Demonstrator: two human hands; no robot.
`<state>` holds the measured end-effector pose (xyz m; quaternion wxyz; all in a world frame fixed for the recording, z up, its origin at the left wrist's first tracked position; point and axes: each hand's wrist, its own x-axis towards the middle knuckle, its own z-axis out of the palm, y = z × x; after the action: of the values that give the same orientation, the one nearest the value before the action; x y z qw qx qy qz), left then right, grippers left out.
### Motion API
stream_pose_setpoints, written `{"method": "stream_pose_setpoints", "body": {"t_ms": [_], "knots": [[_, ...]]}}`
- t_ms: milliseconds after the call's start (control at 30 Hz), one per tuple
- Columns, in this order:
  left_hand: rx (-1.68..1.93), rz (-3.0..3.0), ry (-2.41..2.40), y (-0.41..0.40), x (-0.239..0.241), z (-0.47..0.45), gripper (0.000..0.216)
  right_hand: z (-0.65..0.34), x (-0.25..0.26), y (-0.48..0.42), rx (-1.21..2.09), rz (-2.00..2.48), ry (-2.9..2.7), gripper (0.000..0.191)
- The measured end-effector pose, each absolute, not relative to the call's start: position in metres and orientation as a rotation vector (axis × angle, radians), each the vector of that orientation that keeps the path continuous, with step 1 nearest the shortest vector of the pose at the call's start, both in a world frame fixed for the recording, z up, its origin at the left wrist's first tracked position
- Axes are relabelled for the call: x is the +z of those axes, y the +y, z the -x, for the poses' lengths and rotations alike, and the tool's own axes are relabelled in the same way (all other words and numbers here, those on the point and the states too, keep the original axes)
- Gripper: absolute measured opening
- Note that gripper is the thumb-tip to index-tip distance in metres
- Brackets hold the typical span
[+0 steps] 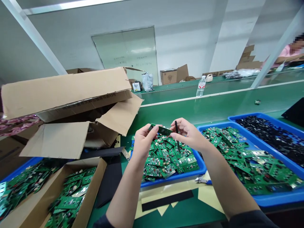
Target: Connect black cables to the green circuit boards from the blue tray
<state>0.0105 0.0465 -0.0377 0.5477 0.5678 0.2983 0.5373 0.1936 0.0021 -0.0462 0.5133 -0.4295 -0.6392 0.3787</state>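
My left hand (143, 141) pinches a small green circuit board (161, 129) and holds it level above a blue tray (200, 164) heaped with similar boards. My right hand (187, 133) is closed round a thin black strip (177, 128), held upright beside the board's right end. Both hands hover over the middle tray, close together.
A second blue tray (280, 199) of green boards lies to the right, and a third (268, 116) holds black parts. Cardboard boxes (78, 190) of boards sit at the left, under an open carton (68, 91). Cutters (201, 180), black strips, a water bottle (200, 86). A person sits far right.
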Motion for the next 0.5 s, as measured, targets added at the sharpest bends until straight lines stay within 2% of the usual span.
{"method": "stream_pose_setpoints", "body": {"t_ms": [133, 333, 500], "knots": [[1.326, -1.255, 0.71, 0.046, -0.033, -0.007, 0.025, -0.198, -0.045, 0.0, 0.805, 1.054, -1.606, 0.027], [1.088, -1.07, 0.625, 0.036, -0.027, -0.016, 0.028, -0.198, -0.045, 0.0, 0.725, 0.943, -1.717, 0.03], [1.099, -1.227, 0.59, 0.034, -0.034, -0.022, 0.024, -0.196, -0.045, -0.001, 0.678, 0.892, -1.75, 0.032]]}}
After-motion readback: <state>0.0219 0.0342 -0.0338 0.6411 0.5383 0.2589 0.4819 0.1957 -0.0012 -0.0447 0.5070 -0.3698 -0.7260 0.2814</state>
